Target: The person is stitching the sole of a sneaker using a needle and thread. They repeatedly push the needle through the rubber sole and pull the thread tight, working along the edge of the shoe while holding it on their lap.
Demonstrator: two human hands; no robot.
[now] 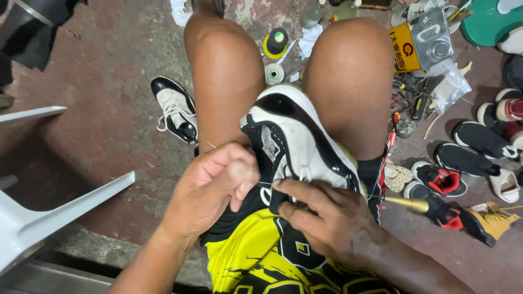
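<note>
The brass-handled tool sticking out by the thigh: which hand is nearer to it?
Right. The right hand lies on the black-and-white sneaker just beside the brass-handled tool; the left hand is across the lap, farther away.

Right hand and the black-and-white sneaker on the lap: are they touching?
Touching. The head view shows the right hand with its fingers pressed on the rear of the black-and-white sneaker.

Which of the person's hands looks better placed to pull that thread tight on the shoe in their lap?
Probably the left hand: it is closed on the thin thread beside the black and white shoe, free to draw outward. The right hand presses the shoe, steadying it.
</note>
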